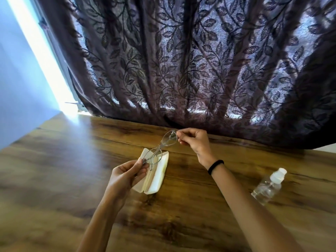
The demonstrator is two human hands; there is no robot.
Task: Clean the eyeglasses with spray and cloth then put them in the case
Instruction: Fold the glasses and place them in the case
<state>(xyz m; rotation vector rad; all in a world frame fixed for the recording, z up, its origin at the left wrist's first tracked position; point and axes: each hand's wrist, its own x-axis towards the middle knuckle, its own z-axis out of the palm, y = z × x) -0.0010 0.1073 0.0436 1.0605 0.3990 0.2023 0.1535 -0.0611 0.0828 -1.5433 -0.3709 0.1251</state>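
Thin metal-framed eyeglasses (161, 148) hang in the air between both hands, just above an open cream case (157, 179) that lies on the wooden table (54, 170). My left hand (125, 176) pinches the near end of the frame. My right hand (193, 140) pinches the far end, close to the curtain. A clear spray bottle (268, 187) with a white cap lies on its side at the right, apart from both hands. No cloth is visible.
A dark leaf-patterned curtain (200, 70) hangs along the table's far edge. A bright window gap and pale wall (21, 79) stand at the left. A black band sits on my right wrist (215, 166).
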